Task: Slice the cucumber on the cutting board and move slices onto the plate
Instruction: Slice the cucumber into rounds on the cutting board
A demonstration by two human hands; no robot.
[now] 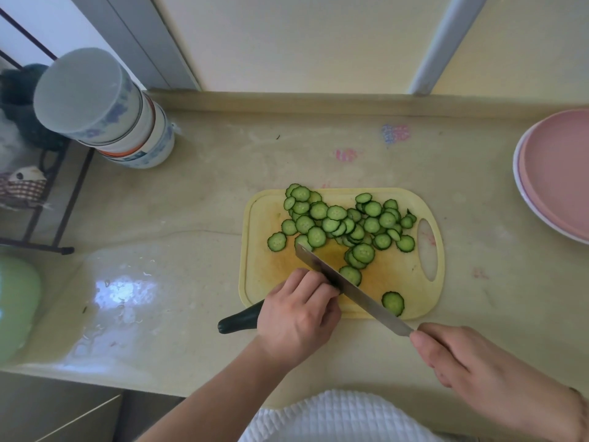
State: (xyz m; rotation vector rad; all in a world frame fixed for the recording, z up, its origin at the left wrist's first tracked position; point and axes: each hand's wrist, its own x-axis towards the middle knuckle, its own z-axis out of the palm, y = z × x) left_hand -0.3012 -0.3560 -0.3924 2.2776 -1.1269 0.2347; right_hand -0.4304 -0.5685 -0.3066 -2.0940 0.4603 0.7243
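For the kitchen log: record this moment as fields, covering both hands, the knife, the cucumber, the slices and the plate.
left hand: left hand holds down the dark green cucumber, its end past the board's near-left edge
right hand: right hand grips the handle of the long steel knife
knife: blade angled across the pale yellow plastic cutting board, beside the left fingers
slices: round green cucumber slices heaped on the board's far half
plate: pink round plate at right, no slices visible on it

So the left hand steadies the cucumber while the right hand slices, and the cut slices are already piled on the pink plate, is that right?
Not quite: the head view shows the slices still on the cutting board; the pink plate holds none. The left hand steadies the cucumber while the right hand slices.
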